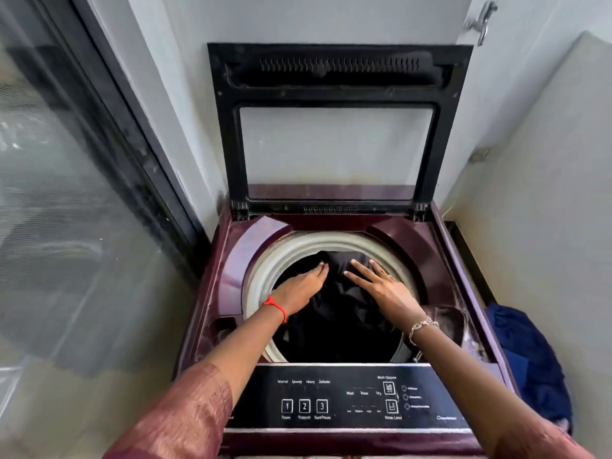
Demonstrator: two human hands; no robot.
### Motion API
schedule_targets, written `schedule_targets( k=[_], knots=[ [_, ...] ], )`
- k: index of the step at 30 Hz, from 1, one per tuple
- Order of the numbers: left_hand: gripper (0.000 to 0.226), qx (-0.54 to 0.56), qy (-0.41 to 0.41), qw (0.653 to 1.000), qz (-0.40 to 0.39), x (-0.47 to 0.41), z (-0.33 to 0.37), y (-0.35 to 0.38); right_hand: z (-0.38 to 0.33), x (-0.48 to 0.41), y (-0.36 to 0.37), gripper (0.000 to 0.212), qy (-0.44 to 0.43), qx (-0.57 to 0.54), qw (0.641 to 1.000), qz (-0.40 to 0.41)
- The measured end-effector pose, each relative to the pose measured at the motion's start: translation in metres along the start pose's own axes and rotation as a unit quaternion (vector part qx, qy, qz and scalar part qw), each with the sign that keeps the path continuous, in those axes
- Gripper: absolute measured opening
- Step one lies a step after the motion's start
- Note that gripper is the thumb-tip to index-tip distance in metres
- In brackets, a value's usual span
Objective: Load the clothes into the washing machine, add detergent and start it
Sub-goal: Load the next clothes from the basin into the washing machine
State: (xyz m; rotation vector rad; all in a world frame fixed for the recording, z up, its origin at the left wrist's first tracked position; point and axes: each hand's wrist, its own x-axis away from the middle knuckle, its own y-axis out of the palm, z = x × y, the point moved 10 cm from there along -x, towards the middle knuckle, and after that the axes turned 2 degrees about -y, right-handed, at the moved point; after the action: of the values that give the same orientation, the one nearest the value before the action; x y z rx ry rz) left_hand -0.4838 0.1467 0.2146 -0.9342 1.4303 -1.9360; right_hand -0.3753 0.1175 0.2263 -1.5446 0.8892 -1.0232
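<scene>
A: Way into the drum rim (261, 279)?
B: Open from above. Upright lid (337, 91) walls off top centre; dark clothes (344, 309) fill the hole, left hand (299, 286) and right hand (381, 288) flat on them.
A: Sides?
B: Tight: glass door (66, 193) left, wall (546, 193) right, blue cloth (530, 359) lower right.

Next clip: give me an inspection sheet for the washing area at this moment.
Surface: maroon machine top, with its lid raised upright.
Job's things: dark clothes in the drum; control panel at the front edge; no detergent seen.
Clutter: blue cloth heaped beside the machine, on its right.
Hands: left hand and right hand both lie flat on the dark clothes, fingers straight.
Cables: nothing seen.
Surroundings: glass door on the left; tap on the wall at upper right.
</scene>
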Motion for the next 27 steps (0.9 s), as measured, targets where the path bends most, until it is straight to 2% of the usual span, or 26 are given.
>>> schedule_targets(
  k=[4,8,12,15,21,24,27],
  knots=[
    [0.073,-0.057,0.044,0.995,-0.068,-0.017,-0.004,0.045,0.012,-0.018,0.036,0.075,0.002,0.008,0.998,-0.059],
    [0.064,-0.089,0.047,0.988,-0.118,-0.029,-0.01,0.075,0.017,-0.034,0.076,0.081,-0.001,-0.004,0.99,-0.142],
    [0.073,-0.093,0.036,0.975,-0.196,-0.03,-0.016,0.103,0.019,-0.029,0.129,0.105,-0.014,-0.027,0.957,-0.288],
    [0.077,-0.045,0.019,0.975,-0.219,-0.029,-0.017,0.11,0.019,-0.028,0.136,0.105,-0.019,-0.035,0.948,-0.316],
    [0.067,0.062,-0.001,0.994,-0.095,-0.051,-0.001,0.069,0.038,-0.035,0.1,0.085,0.022,-0.063,0.968,-0.24],
    [0.054,0.109,0.011,0.994,-0.021,-0.067,0.027,0.028,0.06,-0.028,0.05,0.071,0.071,-0.099,0.985,-0.12],
    [0.047,0.137,0.049,0.988,0.057,-0.086,0.071,-0.015,0.089,-0.002,-0.007,0.057,0.128,-0.149,0.98,0.031]
  ],
)
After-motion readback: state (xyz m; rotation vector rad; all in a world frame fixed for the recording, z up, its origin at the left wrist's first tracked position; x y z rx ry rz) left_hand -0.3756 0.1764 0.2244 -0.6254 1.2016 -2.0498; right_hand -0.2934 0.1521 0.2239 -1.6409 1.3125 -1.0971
